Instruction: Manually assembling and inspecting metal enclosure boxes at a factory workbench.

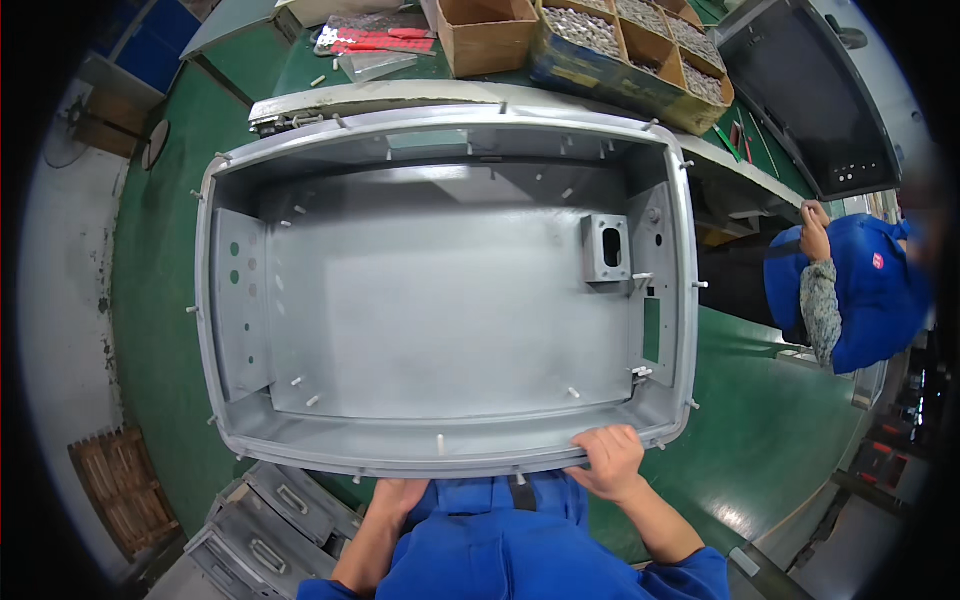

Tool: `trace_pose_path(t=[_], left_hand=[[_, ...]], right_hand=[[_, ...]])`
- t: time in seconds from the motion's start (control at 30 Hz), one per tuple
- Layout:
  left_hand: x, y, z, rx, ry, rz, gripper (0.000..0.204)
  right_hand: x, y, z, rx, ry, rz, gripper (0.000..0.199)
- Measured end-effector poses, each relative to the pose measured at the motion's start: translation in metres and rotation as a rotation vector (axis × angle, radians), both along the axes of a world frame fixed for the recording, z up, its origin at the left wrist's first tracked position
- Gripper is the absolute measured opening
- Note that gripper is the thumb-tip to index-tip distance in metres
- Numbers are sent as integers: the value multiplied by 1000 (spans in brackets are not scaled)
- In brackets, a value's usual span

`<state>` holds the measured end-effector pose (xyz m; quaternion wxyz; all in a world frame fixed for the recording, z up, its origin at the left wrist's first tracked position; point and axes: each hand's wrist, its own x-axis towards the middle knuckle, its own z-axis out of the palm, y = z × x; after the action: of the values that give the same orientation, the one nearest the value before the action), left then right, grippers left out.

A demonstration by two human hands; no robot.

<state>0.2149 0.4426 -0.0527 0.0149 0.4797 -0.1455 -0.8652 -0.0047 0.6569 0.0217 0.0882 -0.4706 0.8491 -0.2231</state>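
A large grey metal housing (450, 300), shaped like a shallow open box with rounded corners, lies in front of me with its open side up. White pegs stick out around its rim and inside it. A small bracket box (606, 248) with a dark oblong opening sits inside at the right. My right hand (610, 462) is closed over the near rim, right of the middle, fingers on the inner edge. My left hand (402, 494) is under the near rim at the left; its fingers are hidden beneath the housing.
Behind the housing a workbench (380, 97) carries a cardboard box (487, 40) and a divided bin (640, 85) of small parts. At right, a co-worker in blue (850, 285) stands by a dark panel (812, 100). Grey metal cases (290, 510) and a wooden pallet (125, 490) lie lower left.
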Motion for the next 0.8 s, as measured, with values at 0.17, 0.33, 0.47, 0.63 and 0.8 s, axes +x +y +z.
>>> trace_pose_path(t=[0.17,0.33,0.47,0.63,0.8], left_hand=[[29,-9,-8,93,-137,-121,46],[24,-16,-21,195,-139,-163,46],[18,-32,-31,252,-105,-215,46],[19,-31,-31,287,-102,-204,46],[22,-37,-37,353,-94,-212,46]], right_hand=[[-5,-9,16,210,-128,27,42],[-76,-73,44,207,-378,30,50],[-130,-184,-67,-102,-645,-434,38],[-209,-295,-163,15,-554,-959,35],[-238,-322,-196,449,-346,-888,40]])
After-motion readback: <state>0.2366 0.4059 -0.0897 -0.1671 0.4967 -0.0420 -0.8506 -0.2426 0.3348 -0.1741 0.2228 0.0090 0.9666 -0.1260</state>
